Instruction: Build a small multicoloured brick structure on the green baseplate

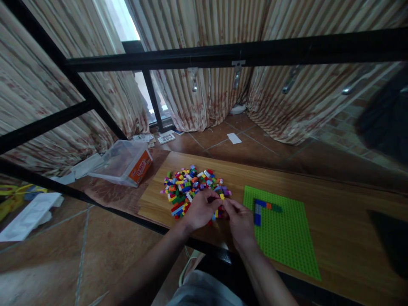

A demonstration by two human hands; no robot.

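My left hand point(203, 209) and my right hand point(239, 220) meet at the fingertips over the near right edge of a heap of coloured toy bricks point(181, 191). A small yellow brick point(222, 196) shows between their pinched fingers, so both hands are closed on it. Just right of my right hand lies a green studded baseplate point(287, 238). On its upper left part, blue bricks point(257, 219), an orange brick point(268, 206) and a dark green brick point(277, 209) form an L-shaped line. My fingers cover part of the yellow brick.
The wooden table point(344, 238) carries the heap and baseplate. A clear plastic box point(119, 163) with an orange label stands beyond its left end. Black metal bars point(204, 57) cross in front of striped curtains point(204, 25). A dark flat object point(390, 238) is at the right.
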